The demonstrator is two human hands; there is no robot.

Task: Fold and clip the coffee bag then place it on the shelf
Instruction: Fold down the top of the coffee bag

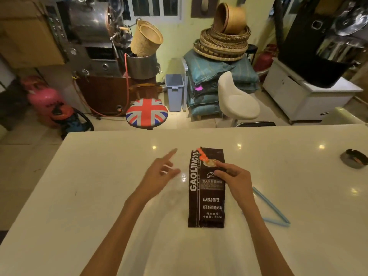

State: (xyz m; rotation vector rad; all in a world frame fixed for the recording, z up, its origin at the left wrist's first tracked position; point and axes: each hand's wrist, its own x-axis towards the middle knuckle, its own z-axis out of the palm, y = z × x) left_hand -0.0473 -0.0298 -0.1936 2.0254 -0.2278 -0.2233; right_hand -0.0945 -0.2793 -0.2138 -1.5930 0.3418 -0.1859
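Observation:
A dark brown coffee bag [207, 198] lies flat on the white table [95, 196], its printed face up and its top end pointing away from me. My right hand [235, 180] rests over the bag's upper right part and pinches one end of a small orange clip [202, 155]. The clip lies slanted across the bag's top left corner. My left hand [159, 174] hovers just left of the bag with its fingers spread and the index finger pointing forward. It holds nothing and does not touch the bag.
A long light-blue clip [272, 208] lies open in a V on the table to the right of the bag. A dark ashtray [353, 158] sits near the right edge. Beyond the table stand a flag-patterned stool [146, 113] and a white chair [237, 100].

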